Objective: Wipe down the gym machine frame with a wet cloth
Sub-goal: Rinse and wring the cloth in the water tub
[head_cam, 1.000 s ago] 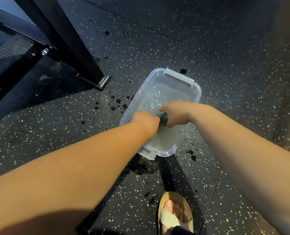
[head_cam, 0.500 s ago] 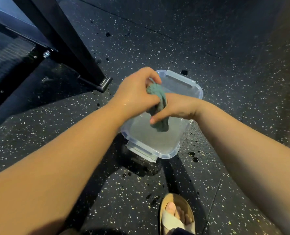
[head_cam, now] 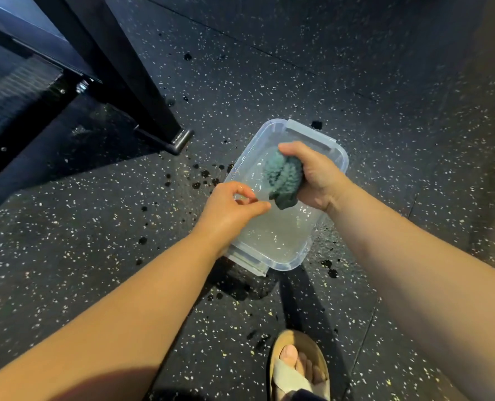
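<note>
Right hand (head_cam: 318, 180) clenching bunched nubby teal cloth (head_cam: 282, 176), left hand (head_cam: 232, 208) fingers loosely curled, clear rectangular plastic tub (head_cam: 308, 135)

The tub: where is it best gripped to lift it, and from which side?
Probably grip the tub by its short ends, under the rim at the tabs, coming in from both ends. It is open and holds water, so keep it level.

Bare forearms (head_cam: 142, 308); 1 tan sandal (head_cam: 313, 347), pale strap (head_cam: 287, 377)

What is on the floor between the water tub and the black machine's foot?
Between tub and machine foot there is only speckled floor dotted with dark wet splashes, as the head view shows.
</note>
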